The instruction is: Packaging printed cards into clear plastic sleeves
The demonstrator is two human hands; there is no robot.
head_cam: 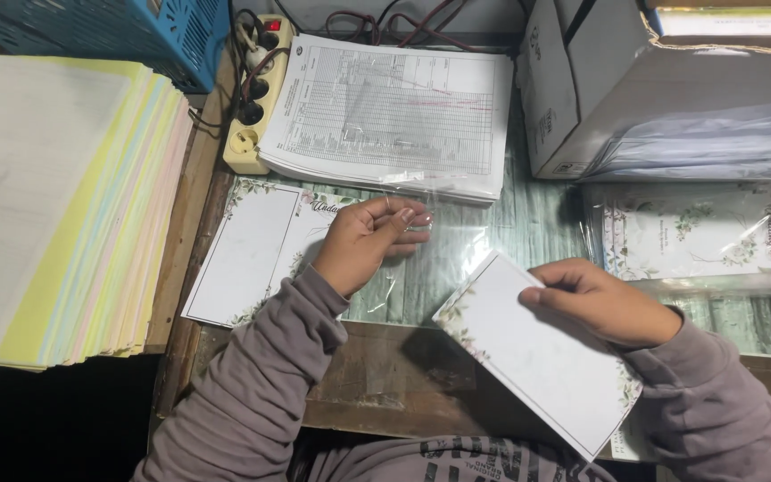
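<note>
While the right hand [601, 302] pinched a white card [537, 357] by its upper corner, thumb on top and fingers curled beneath, the card lay tilted over the front edge of the wooden table [403, 375], its borders printed with pale green and brown leaves and its face blank. The left hand [369, 239] held a clear plastic sleeve [443, 234] between thumb and fingertips, just above and to the left of the card; the sleeve's mouth could not be made out through the glare. Beside the left wrist lay a stack of matching cards [247, 254], touching the sleeve of the grey sweater. A sheaf of printed forms [394, 116] sat behind the hands, with a power strip [256, 98] at its left and a cardboard box [635, 89] at its right, leaving only a narrow strip of greenish table cover [537, 223] open between the hands and the forms. Bagged cards [698, 236] rested at the right, partly blurred under film. A tall pile of pastel paper [73, 205] crowded the left side, cut off by the frame, as was a blue basket [136, 31] above it.
</note>
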